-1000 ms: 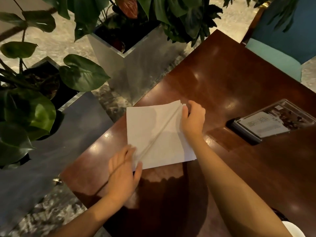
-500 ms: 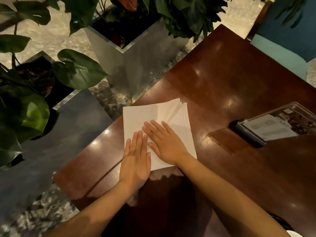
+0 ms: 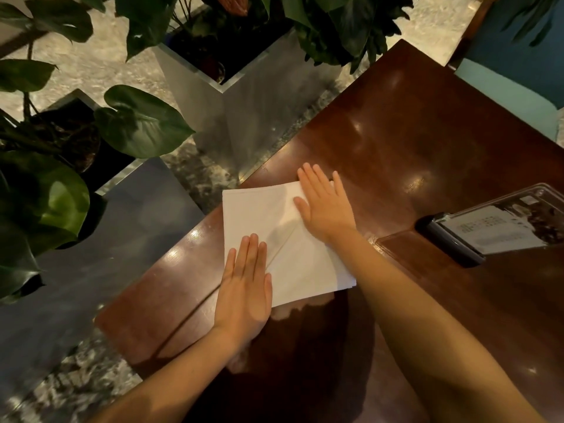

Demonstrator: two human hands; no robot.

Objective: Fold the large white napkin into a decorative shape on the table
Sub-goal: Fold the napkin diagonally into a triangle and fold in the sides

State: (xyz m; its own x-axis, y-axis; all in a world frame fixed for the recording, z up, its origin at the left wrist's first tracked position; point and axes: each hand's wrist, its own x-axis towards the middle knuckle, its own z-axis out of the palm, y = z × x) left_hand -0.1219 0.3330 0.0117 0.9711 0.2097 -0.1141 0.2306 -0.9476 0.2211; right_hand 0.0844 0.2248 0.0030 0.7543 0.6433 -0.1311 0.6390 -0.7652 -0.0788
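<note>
Napkin (image 3: 253,215): our left grip (image 3: 245,288), right grip (image 3: 325,206) press it flat, fingers straight. Risk: it slips on glossy surface (image 3: 427,132), skewing crease (image 3: 282,244).

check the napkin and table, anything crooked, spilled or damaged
Nothing is spilled or damaged. Two small oddities: the napkin sits askew to the table, with its far left corner poking just past the table edge, and its layers fan out unevenly at the near right corner. The left hand and right hand press it flat.

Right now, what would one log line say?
napkin: folded, on table | left hand: pressing flat | right hand: pressing flat
</note>
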